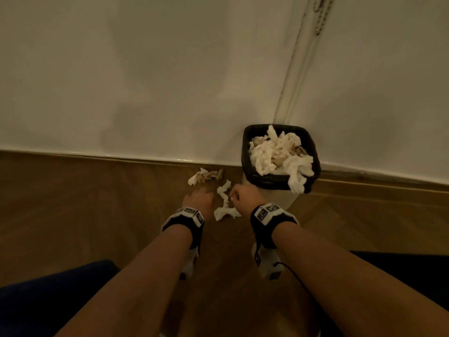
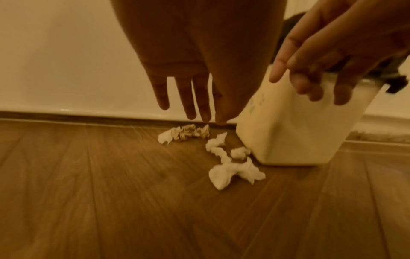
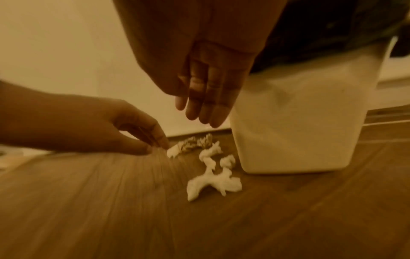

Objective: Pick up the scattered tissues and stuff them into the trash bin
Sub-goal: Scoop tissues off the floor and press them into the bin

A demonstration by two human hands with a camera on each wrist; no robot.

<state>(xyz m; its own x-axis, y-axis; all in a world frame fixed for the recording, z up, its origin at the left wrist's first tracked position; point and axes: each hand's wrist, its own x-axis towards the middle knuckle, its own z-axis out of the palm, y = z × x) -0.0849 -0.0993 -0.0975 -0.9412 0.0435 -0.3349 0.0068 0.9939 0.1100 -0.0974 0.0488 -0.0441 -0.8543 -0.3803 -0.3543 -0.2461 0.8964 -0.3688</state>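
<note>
A white trash bin [image 1: 245, 152] with a black liner stands against the wall, heaped with tissues; one tissue [image 1: 297, 180] hangs over its front rim. On the floor left of the bin [image 2: 288, 133] lie a brown-and-white crumpled tissue [image 2: 184, 134], a twisted white tissue [image 2: 216, 145], a small ball [image 2: 240, 152] and a larger white tissue [image 2: 233, 172]. My left hand [image 1: 199, 194] hovers over them with straight fingers [image 2: 191, 105] pointing down, holding nothing. My right hand [image 1: 237, 194] hangs beside the bin [image 3: 299, 122], its fingers [image 3: 204, 108] extended and empty above the white tissue [image 3: 213, 184].
Wood-plank floor [image 1: 97, 215] runs to a skirting board [image 1: 121, 158] under a pale wall. A vertical moulding [image 1: 294, 69] climbs the wall behind the bin. Dark blue fabric [image 1: 48, 300] shows at the bottom left and dark fabric at the bottom right.
</note>
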